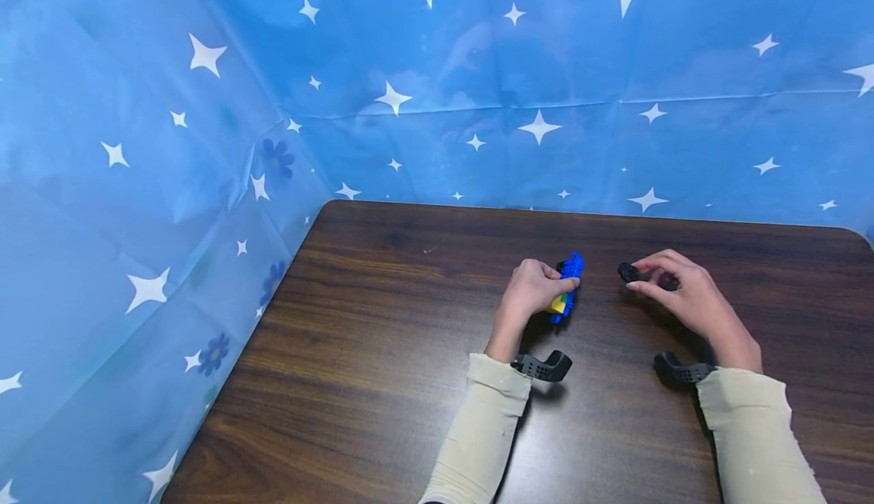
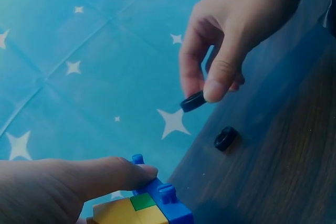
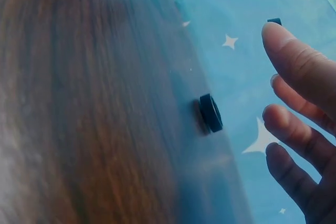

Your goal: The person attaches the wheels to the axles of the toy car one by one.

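Left hand [image 1: 529,291] grips one blue, yellow and green block toy [image 1: 573,267]; right hand [image 1: 693,303] pinches one black wheel [image 2: 193,102]. One further loose wheel [image 2: 226,139] lies on the table [image 1: 382,322].

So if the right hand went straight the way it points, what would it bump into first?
Probably the blue toy held by the left hand, ahead of the right hand and its black wheel, though depth is unclear.

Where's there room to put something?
The table is bare between its left edge and the left hand, and along its far edge. Crowded: around the held toy and by the right hand, where a loose wheel lies.
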Demonstrator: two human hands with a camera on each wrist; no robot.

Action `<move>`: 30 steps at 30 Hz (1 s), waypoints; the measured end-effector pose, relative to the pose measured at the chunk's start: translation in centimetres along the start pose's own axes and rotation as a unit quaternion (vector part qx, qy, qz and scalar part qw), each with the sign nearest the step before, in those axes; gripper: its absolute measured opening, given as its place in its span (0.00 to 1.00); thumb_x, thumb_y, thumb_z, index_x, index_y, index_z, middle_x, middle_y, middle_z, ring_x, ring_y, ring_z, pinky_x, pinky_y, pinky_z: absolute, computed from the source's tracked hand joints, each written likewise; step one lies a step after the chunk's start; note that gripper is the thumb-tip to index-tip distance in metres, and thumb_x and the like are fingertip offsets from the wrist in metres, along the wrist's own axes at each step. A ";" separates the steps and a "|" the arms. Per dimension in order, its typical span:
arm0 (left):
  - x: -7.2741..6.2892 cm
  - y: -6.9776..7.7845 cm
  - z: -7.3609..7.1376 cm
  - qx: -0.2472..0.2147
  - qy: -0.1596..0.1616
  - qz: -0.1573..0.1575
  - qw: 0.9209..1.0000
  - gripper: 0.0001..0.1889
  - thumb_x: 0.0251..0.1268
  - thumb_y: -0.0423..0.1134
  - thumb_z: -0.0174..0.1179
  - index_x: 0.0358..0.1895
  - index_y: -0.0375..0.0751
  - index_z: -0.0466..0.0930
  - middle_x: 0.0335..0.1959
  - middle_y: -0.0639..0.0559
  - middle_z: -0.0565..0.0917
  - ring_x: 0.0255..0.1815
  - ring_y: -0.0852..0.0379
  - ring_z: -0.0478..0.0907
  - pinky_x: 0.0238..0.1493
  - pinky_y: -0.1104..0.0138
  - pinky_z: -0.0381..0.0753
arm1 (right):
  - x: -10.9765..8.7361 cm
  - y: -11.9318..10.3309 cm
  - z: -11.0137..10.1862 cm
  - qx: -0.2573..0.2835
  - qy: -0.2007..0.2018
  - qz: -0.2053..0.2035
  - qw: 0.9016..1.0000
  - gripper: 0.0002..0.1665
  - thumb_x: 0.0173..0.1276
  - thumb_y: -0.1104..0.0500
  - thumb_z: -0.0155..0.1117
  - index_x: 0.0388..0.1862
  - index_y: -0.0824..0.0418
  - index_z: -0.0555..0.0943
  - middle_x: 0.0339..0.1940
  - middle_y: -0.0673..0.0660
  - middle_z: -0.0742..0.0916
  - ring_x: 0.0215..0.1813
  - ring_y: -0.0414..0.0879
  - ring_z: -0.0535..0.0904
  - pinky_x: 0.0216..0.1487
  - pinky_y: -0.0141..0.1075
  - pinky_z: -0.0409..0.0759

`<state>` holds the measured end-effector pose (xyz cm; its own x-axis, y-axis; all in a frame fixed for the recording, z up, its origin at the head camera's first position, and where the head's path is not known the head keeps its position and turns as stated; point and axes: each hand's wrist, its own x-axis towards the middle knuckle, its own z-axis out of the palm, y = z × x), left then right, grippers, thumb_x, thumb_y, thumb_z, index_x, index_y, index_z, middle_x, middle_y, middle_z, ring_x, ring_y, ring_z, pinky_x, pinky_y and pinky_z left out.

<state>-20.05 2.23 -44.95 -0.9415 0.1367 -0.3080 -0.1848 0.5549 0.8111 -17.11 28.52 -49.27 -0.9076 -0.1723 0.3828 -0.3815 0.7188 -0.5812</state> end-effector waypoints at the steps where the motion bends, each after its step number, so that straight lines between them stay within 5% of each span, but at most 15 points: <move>1: 0.0 0.0 0.1 -0.002 0.000 -0.001 1.000 0.15 0.65 0.49 0.74 0.35 0.39 0.86 0.29 0.51 0.83 0.24 0.60 0.76 0.26 0.69 0.74 | 0.0 -0.1 0.0 0.001 0.002 -0.003 1.000 0.15 0.66 0.61 0.77 0.51 0.58 0.87 0.41 0.54 0.86 0.38 0.26 0.72 0.40 0.24 0.71; 30: -0.3 0.6 1.1 0.009 -0.005 0.015 1.000 0.15 0.62 0.49 0.76 0.35 0.40 0.88 0.28 0.51 0.86 0.23 0.61 0.77 0.25 0.69 0.75 | 0.2 -2.7 0.5 0.005 0.011 -0.048 0.999 0.19 0.63 0.65 0.77 0.53 0.59 0.86 0.40 0.55 0.85 0.39 0.33 0.76 0.42 0.26 0.76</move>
<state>-19.54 3.42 -44.90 -0.9437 0.1626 -0.2882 -0.1507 0.5642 0.8118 -16.37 26.16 -48.01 -0.8627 -0.2258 0.4525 -0.4688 0.6926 -0.5483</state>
